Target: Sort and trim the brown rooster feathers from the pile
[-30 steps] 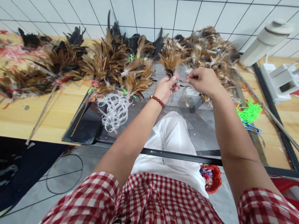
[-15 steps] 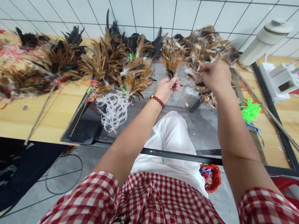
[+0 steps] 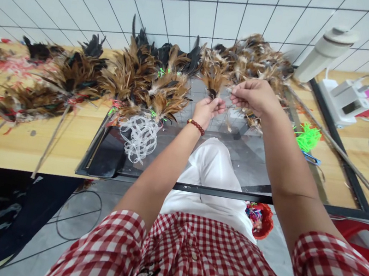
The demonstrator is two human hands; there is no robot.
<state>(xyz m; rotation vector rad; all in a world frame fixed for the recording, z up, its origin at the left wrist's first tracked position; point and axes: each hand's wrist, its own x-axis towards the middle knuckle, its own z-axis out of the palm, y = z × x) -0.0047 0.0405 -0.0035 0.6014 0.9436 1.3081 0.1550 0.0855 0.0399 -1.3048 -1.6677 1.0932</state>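
My left hand (image 3: 209, 108), with a beaded bracelet at its wrist, is closed on the base of a small bunch of brown feathers (image 3: 214, 80) that fans away from me. Just to its right, my right hand (image 3: 256, 95) pinches a small pale feather (image 3: 229, 90) between thumb and fingertips. Behind that hand lies a large heap of loose brown and whitish feathers (image 3: 253, 58). Left of my hands rest several tied bunches of brown feathers (image 3: 167, 91) with green ties.
White looped strips (image 3: 138, 138) and a dark phone (image 3: 107, 151) lie on the black-framed glass panel (image 3: 211, 190). To the right are bright green strips (image 3: 307, 137), a long stick (image 3: 337, 146), a bottle (image 3: 327, 53) and a white power strip (image 3: 338, 106). Part of another person shows at far left.
My right hand has moved left and toward me from the loose feather heap, now holding a small pale feather close to my left hand. My left hand keeps its bunch almost in place.
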